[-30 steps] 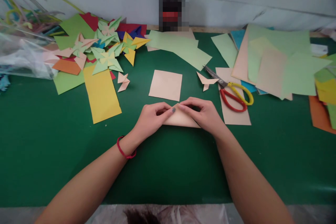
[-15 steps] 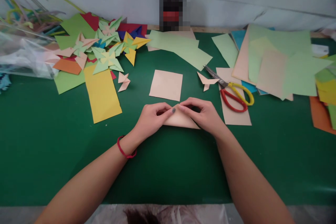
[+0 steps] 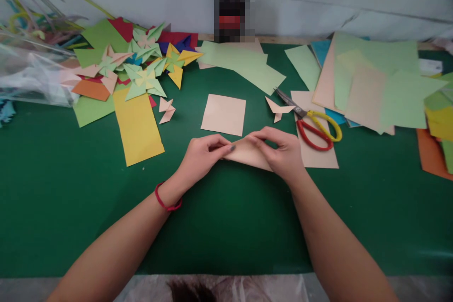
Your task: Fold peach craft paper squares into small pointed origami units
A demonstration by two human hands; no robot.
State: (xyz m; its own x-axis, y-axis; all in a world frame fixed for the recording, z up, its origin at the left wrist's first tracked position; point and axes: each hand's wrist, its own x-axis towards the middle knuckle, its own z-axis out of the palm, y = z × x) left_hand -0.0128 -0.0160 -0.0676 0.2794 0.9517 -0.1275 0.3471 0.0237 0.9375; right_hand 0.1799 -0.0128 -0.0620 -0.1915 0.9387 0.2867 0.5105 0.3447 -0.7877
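A folded piece of pale pink paper (image 3: 249,155) is pinched between both hands just above the green table. My left hand (image 3: 205,153) grips its left end between thumb and fingers. On the upper right edge, my right hand (image 3: 279,148) is closed, partly hiding that side of the sheet. Beyond the hands lies a flat pale pink square (image 3: 223,114). Small folded pink pieces rest on either side of it, one on the left (image 3: 167,110) and one on the right (image 3: 279,109), the latter beside the scissors (image 3: 316,127).
The scissors, with red and yellow handles, lie partly over a pink strip (image 3: 320,158). Green and pink sheets (image 3: 382,85) are stacked at the right. To the left are a yellow rectangle (image 3: 139,127), several folded paper stars (image 3: 146,78) and a clear plastic bag (image 3: 35,75).
My right hand has shifted slightly right and up along the paper, and my left hand slightly left. More of the folded paper's upper edge shows between them.
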